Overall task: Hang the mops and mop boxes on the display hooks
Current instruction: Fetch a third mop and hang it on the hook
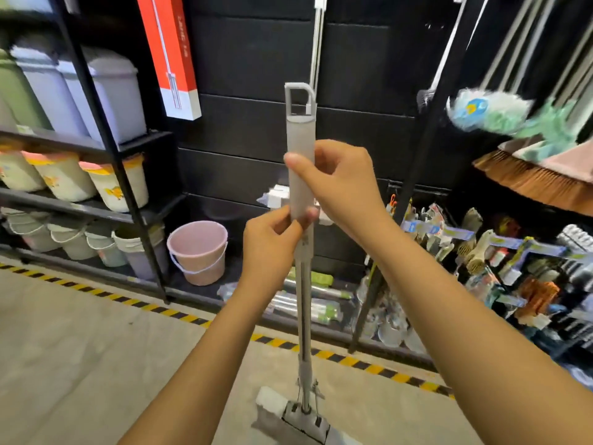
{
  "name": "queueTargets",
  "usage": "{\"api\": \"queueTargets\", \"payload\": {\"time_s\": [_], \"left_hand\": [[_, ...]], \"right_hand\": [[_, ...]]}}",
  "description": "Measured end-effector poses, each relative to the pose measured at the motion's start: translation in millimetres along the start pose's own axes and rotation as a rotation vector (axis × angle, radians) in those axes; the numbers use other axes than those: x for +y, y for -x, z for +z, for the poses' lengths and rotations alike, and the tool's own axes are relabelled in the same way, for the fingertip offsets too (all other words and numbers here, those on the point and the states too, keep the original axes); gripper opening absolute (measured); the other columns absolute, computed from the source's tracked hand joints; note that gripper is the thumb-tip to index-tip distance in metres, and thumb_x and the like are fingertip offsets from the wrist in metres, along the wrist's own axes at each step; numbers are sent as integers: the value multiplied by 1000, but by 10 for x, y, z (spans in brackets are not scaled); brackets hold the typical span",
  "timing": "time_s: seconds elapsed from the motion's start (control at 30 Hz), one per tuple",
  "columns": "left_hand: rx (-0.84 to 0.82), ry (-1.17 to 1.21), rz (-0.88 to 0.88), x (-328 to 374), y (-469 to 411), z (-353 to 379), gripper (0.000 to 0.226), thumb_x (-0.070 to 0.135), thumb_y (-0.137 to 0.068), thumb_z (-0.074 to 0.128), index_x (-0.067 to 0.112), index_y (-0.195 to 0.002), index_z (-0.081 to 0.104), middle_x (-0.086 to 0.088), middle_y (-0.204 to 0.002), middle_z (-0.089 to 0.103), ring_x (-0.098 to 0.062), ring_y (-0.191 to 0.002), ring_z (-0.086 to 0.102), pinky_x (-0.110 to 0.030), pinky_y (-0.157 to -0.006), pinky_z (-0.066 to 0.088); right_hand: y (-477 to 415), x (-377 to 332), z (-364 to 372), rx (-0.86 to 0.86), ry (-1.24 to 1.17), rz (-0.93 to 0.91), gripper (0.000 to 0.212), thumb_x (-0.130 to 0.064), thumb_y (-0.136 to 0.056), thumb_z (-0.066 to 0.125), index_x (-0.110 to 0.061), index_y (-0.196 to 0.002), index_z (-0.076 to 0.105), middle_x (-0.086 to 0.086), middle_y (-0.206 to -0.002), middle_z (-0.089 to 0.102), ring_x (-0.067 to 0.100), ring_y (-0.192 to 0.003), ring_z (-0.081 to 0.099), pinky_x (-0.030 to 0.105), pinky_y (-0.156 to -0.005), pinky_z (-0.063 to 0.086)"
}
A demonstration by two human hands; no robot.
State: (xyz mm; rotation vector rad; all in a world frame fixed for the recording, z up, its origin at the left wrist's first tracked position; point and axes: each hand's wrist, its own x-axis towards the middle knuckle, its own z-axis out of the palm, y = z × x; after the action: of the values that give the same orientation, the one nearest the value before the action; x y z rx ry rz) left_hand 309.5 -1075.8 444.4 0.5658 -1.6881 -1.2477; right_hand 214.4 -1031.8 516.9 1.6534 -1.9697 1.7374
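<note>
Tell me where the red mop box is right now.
In the head view, the red mop box hangs upper left on the black wall, beside the bin shelf, left of the held mop.

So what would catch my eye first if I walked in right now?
Both hands hold a grey mop upright in the centre, the right hand above the left hand, its head on the floor. Up left hangs a red and white mop box; a pink bucket stands below it.

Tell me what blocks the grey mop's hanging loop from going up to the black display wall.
Nothing visible. Both hands, left hand and right hand, grip the grey mop; its hanging loop points up at the black display wall. No hook shows clearly.
</note>
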Motion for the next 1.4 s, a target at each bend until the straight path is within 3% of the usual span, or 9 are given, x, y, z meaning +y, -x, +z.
{"api": "queueTargets", "payload": {"time_s": [0.13,0.3,0.53,0.63,0.77,0.97,1.17,1.27,1.4], "left_hand": [[-47,13,26,6,-925,81,31,57,-79,67,27,-81,73,-15,-81,73,-22,-78,69,-55,-78,56],[-187,90,53,69,-2102,90,13,21,-97,56,16,-95,68,0,-78,74,-6,-65,71,-27,-60,56],[-422,64,80,-14,-3470,-16,26,34,-91,54,17,-103,69,-1,-92,75,-16,-82,74,-31,-76,61],[-497,57,100,-30,-3942,-17,25,39,-88,53,21,-99,67,2,-87,76,-18,-82,75,-26,-68,60],[-528,44,112,6,-4573,81,33,44,-82,52,22,-105,64,-3,-95,75,-24,-87,74,-37,-79,61],[-346,-40,234,113,-5347,290,31,37,-89,60,21,-116,63,0,-105,72,-18,-91,73,-41,-84,59],[-9,-37,407,218,-6025,500,25,29,-82,74,19,-105,71,5,-98,73,-5,-89,71,-17,-61,57],[47,-42,467,273,-6345,545,23,27,-84,72,17,-105,71,5,-97,73,-5,-91,70,-18,-62,57],[68,26,492,269,-6699,559,20,24,-85,70,16,-103,72,1,-95,75,-13,-91,72,-25,-66,59]], "right_hand": [[-830,87,23,107,95,-40,34,-39,-86,71,-6,-88,75,1,-86,73,15,-82,70,36,-74,60],[-1936,232,70,134,106,53,37,-46,-79,76,-11,-91,72,-1,-89,71,14,-85,69,28,-71,59],[-3083,676,-10,-211,-329,101,25,-18,-95,61,-3,-115,66,3,-101,71,18,-105,68,38,-97,54],[-3481,841,46,-147,-307,70,23,-19,-95,62,-6,-113,67,2,-103,71,18,-105,69,31,-90,57],[-4053,1031,131,8,-278,37,24,-22,-93,65,-5,-110,68,2,-101,70,16,-98,69,30,-82,60],[-4898,1213,185,122,-187,-47,15,-26,-90,69,-11,-90,69,4,-92,71,19,-87,70,32,-76,61],[-5637,1277,174,195,-222,-77,31,-25,-82,77,5,-90,71,18,-90,74,31,-84,74,49,-79,60],[-5991,1292,92,81,-262,-101,21,-26,-79,81,-8,-81,69,9,-83,74,23,-78,75,41,-79,61],[-6408,1337,4,-142,-293,-141,15,-21,-84,75,-14,-83,63,1,-84,70,11,-73,70,19,-62,57]]}}
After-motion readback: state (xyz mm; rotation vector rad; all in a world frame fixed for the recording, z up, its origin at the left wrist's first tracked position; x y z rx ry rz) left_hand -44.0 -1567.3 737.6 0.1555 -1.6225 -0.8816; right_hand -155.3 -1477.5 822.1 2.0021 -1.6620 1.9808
